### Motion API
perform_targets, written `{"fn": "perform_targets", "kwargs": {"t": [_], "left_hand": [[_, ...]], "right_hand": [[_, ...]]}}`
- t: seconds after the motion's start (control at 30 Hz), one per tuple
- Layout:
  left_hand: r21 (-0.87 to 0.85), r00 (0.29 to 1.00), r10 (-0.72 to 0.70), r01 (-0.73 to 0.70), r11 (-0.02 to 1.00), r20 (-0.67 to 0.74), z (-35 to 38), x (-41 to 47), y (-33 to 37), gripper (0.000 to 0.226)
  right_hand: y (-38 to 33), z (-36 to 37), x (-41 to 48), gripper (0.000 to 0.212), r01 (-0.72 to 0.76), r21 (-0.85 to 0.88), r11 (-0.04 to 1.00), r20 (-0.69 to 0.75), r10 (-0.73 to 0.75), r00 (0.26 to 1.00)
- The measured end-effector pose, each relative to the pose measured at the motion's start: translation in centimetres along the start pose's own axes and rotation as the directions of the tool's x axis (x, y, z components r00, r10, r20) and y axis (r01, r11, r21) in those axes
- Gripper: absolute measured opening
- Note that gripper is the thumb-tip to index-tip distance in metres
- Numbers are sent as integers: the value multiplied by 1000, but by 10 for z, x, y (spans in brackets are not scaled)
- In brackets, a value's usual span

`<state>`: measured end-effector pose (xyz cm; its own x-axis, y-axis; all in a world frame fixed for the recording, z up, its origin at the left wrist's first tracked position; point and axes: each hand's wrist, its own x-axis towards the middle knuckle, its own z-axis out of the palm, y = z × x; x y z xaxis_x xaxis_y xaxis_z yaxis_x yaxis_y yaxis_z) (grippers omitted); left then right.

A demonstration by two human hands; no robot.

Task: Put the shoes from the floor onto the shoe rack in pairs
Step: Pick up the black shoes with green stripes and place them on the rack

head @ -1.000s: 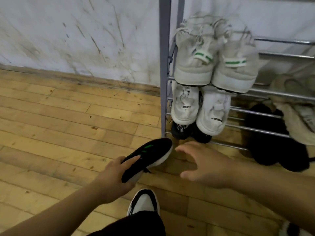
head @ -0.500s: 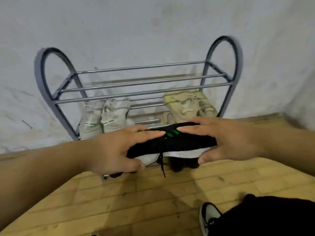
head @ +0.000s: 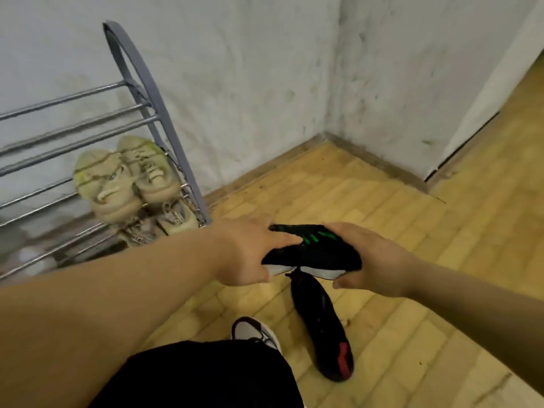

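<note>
Both hands hold a black shoe with green stripes and a white sole above the floor, to the right of the shoe rack. My left hand grips its left end, fingers over the top and thumb beneath. My right hand grips the right end the same way. A lace hangs down from the shoe. Below it on the floor lies a black shoe with a red heel patch. A beige pair sits on the rack's middle shelf, and another beige pair sits below it.
The rack's top bars carry nothing in view. My own foot in a black-and-white sneaker stands on the wooden floor beside the black shoe. White walls meet in a corner behind; a doorway gap lies at the right.
The view has swung right, so the rack now sits at the left edge. Both hands have carried the green-striped shoe rightward, away from the rack front, over a black shoe on the floor.
</note>
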<state>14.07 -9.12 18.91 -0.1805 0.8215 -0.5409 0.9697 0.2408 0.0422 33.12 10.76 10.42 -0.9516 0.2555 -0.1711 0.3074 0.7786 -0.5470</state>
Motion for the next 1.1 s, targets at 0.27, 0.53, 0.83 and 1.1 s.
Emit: {"fn": "perform_targets", "kwargs": {"t": [0.27, 0.53, 0.83, 1.1], "left_hand": [[121, 981, 36, -60, 991, 189, 54, 32, -5, 76], [86, 973, 192, -204, 975, 127, 56, 43, 55, 78], [61, 941, 320, -327, 943, 109, 64, 52, 145, 75], [135, 944, 293, -313, 940, 153, 68, 63, 159, 75]], "right_hand": [[49, 109, -24, 106, -180, 159, 971, 39, 176, 984], [79, 102, -85, 100, -302, 262, 917, 24, 307, 951], [140, 130, -233, 122, -632, 359, 687, 143, 629, 764], [180, 226, -325, 127, -984, 150, 99, 196, 972, 128]]}}
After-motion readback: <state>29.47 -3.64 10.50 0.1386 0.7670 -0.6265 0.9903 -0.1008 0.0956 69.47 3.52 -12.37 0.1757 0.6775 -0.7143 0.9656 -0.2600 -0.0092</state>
